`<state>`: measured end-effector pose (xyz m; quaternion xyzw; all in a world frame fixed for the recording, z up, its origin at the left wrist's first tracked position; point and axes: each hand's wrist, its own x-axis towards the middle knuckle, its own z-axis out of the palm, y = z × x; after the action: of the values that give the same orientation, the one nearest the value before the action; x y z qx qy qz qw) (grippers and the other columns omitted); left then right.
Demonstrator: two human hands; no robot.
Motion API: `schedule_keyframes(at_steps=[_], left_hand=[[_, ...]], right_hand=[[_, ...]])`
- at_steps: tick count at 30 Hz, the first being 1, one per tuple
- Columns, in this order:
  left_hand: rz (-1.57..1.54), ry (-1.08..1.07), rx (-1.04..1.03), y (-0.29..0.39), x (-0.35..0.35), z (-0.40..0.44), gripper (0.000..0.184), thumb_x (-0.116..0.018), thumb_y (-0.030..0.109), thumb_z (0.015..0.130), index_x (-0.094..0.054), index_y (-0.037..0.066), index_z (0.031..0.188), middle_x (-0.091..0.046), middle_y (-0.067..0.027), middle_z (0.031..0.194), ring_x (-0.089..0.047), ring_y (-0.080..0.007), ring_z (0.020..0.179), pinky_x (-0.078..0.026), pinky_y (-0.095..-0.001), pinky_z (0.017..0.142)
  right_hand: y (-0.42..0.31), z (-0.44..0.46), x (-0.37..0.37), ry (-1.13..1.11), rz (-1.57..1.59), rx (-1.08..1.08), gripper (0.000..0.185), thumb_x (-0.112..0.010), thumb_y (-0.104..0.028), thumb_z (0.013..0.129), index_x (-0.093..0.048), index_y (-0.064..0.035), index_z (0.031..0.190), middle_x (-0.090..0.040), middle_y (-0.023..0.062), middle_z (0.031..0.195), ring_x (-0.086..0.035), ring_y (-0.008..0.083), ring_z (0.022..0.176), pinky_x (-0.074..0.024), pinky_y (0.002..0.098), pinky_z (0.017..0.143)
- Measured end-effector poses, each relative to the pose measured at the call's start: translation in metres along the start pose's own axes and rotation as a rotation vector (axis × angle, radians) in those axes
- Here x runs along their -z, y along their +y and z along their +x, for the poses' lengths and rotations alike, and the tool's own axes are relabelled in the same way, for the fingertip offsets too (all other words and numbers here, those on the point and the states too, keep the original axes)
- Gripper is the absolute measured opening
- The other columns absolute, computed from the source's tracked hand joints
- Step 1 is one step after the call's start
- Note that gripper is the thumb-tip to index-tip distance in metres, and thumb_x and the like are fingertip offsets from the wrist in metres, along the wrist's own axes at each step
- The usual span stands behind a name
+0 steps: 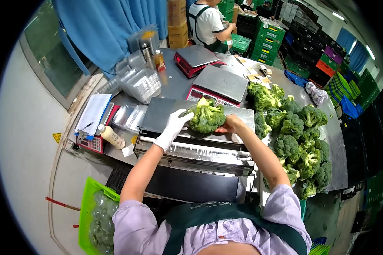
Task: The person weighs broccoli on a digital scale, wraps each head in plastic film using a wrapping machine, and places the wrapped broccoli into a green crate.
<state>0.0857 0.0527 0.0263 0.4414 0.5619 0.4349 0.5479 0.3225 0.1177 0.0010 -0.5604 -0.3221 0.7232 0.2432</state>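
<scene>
A head of broccoli [207,117] rests stem up on the metal plate of a film wrapping machine [166,111]. My left hand [174,127], in a white glove, grips its left side. My right hand [230,124], bare, is curled against the lower right side of the same head, some of its fingertips hidden. Below both hands a roll of clear film [191,148] lies across the machine. To the right a pile of broccoli heads [291,127] covers part of the table.
Beyond the plate stand two red scales [221,83]. At left are clear plastic trays [142,85], a cream bottle [110,135] and a clipboard [93,112]. A green basket [87,216] of plastic sits on the floor. Another person [208,23] stands across the table near stacked crates [268,40].
</scene>
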Motion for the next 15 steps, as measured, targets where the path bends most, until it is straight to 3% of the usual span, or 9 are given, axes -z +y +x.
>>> schedule_keyframes(at_steps=[4, 6, 7, 8, 9, 10, 12, 14, 15], left_hand=[[0.348, 0.071, -0.312, -0.013, 0.009, 0.000, 0.052, -0.072, 0.032, 0.075, -0.057, 0.002, 0.115, -0.065, -0.0099, 0.094, -0.061, -0.0119, 0.076, -0.049, -0.0261, 0.072], [0.424, 0.071, -0.290, -0.006, 0.015, -0.011, 0.057, -0.073, 0.031, 0.074, -0.054, 0.002, 0.119, -0.063, -0.0147, 0.104, -0.062, -0.0119, 0.069, -0.050, -0.0264, 0.069], [0.488, 0.142, -0.370, -0.001, 0.016, -0.021, 0.055, -0.072, 0.028, 0.075, -0.054, 0.003, 0.120, -0.061, -0.0107, 0.108, -0.060, -0.0107, 0.068, -0.050, -0.0254, 0.066], [0.552, 0.214, -0.449, 0.002, 0.019, -0.030, 0.053, -0.072, 0.024, 0.075, -0.053, 0.003, 0.121, -0.059, -0.0068, 0.112, -0.058, -0.0095, 0.066, -0.049, -0.0245, 0.062], [0.613, 0.247, -0.540, 0.003, 0.026, -0.037, 0.051, -0.073, 0.020, 0.072, -0.055, 0.006, 0.118, -0.056, -0.0056, 0.118, -0.059, -0.0102, 0.065, -0.050, -0.0249, 0.062], [0.774, 0.209, -0.645, 0.006, 0.035, -0.046, 0.044, -0.072, 0.015, 0.072, -0.058, 0.010, 0.113, -0.058, -0.0039, 0.114, -0.061, -0.0138, 0.068, -0.051, -0.0273, 0.064], [1.046, -0.148, -1.170, -0.007, 0.062, -0.038, 0.036, -0.071, 0.013, 0.070, -0.060, 0.013, 0.105, -0.059, -0.0029, 0.111, -0.061, -0.0182, 0.072, -0.052, -0.0305, 0.064], [1.509, -0.522, -1.148, -0.002, 0.069, -0.050, 0.018, -0.058, 0.014, 0.077, -0.060, 0.013, 0.094, -0.059, -0.0019, 0.104, -0.060, -0.0202, 0.078, -0.051, -0.0328, 0.060], [1.576, -0.533, -1.210, -0.012, 0.072, -0.048, 0.018, -0.055, 0.014, 0.078, -0.060, 0.012, 0.095, -0.058, -0.0016, 0.105, -0.059, -0.0200, 0.077, -0.050, -0.0325, 0.059]], right_hand=[[0.001, -0.012, 0.027, 0.406, -0.639, 0.440, 0.029, -0.056, -0.022, 0.086, -0.063, 0.0055, 0.082, -0.065, 0.0162, 0.065, -0.064, 0.0221, 0.051, -0.0550, 0.0308, 0.048], [0.001, -0.034, 0.038, 0.415, -0.794, 0.535, 0.029, -0.059, -0.024, 0.083, -0.064, 0.0046, 0.078, -0.064, 0.0151, 0.062, -0.064, 0.0201, 0.047, -0.0530, 0.0311, 0.048], [-0.001, -0.054, 0.036, 0.412, -0.875, 0.583, 0.022, -0.060, -0.021, 0.081, -0.065, 0.0004, 0.078, -0.066, 0.0144, 0.067, -0.065, 0.0231, 0.053, -0.0525, 0.0324, 0.053], [0.008, -0.058, 0.046, 0.408, -1.103, 0.871, 0.017, -0.063, -0.019, 0.078, -0.065, -0.0025, 0.081, -0.067, 0.0128, 0.071, -0.066, 0.0258, 0.063, -0.0529, 0.0351, 0.060], [0.010, -0.080, 0.040, 0.366, -1.264, 0.871, 0.018, -0.066, -0.019, 0.076, -0.065, -0.0042, 0.085, -0.067, 0.0117, 0.076, -0.066, 0.0266, 0.069, -0.0527, 0.0368, 0.063], [0.013, -0.105, 0.033, 0.318, -1.421, 0.868, 0.020, -0.068, -0.020, 0.074, -0.065, -0.0059, 0.089, -0.068, 0.0106, 0.081, -0.065, 0.0273, 0.074, -0.0525, 0.0384, 0.065], [0.030, -0.120, 0.039, 0.044, -1.689, 1.123, 0.032, -0.069, -0.017, 0.071, -0.061, -0.0078, 0.101, -0.066, 0.0099, 0.090, -0.063, 0.0260, 0.081, -0.0532, 0.0389, 0.064], [0.057, -0.110, 0.043, -0.100, -1.993, 1.266, 0.038, -0.062, -0.011, 0.074, -0.055, -0.0098, 0.111, -0.057, 0.0065, 0.109, -0.056, 0.0238, 0.091, -0.0545, 0.0307, 0.063], [0.062, -0.115, 0.038, -0.140, -2.032, 1.294, 0.035, -0.059, -0.012, 0.076, -0.056, -0.0095, 0.110, -0.056, 0.0058, 0.111, -0.056, 0.0225, 0.091, -0.0543, 0.0300, 0.062]])
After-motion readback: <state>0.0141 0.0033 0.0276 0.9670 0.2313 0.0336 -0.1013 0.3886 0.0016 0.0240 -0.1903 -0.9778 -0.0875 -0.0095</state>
